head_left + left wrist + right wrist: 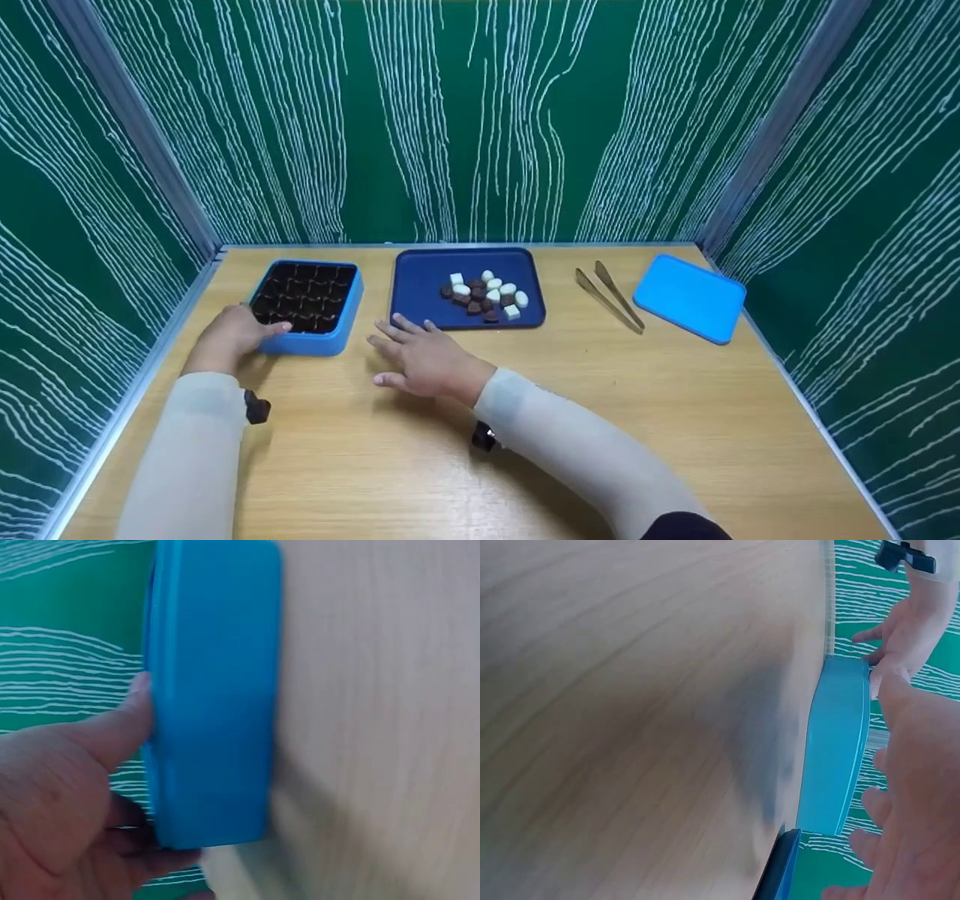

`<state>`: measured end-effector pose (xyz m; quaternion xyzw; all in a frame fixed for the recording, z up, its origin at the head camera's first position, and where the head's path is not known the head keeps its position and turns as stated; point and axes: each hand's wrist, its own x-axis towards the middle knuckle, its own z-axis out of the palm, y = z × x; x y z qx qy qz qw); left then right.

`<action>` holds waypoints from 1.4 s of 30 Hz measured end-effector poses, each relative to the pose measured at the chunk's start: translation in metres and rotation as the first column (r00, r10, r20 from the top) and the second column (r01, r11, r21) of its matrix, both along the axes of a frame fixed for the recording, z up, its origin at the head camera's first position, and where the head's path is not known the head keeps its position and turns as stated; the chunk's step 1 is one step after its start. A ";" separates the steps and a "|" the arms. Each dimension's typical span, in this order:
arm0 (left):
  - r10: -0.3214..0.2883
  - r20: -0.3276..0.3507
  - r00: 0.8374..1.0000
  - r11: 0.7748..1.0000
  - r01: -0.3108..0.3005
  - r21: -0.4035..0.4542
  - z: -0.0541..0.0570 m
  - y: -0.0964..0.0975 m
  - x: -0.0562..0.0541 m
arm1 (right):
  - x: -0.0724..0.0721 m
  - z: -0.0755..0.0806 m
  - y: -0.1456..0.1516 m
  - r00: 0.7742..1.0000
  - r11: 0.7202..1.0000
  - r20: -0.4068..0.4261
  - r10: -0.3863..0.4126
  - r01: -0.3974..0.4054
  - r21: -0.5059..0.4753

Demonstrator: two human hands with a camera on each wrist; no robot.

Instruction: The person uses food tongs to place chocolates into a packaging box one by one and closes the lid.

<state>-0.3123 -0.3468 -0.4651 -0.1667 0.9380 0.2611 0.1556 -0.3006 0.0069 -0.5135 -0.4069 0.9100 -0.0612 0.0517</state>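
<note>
At the back left of the table stands a blue box (341, 339), its inside lined with rows of dark brown cups (307, 289). My left hand (232, 330) holds this box at its near left corner, thumb along the rim and fingers round the left side. In the left wrist view, the box's front wall (217, 697) faces the camera beside the thumb (124, 720). My right hand (427, 360) hovers palm down with spread fingers, just short of a dark blue tray (420, 285). White and brown chocolates (493, 295) lie in a loose group on that tray.
Brown tongs (611, 300) lie spread to the right of the tray. Beyond them, a flat bright blue lid (690, 300) rests at an angle near the right wall. Green panels with white lines (480, 150) enclose the wooden table (360, 465) at the back and sides.
</note>
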 end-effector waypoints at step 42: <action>-0.503 0.062 0.862 0.861 0.506 -0.048 0.027 0.050 0.064 | 0.030 0.028 0.044 0.996 1.000 -0.087 0.026 -0.026 0.000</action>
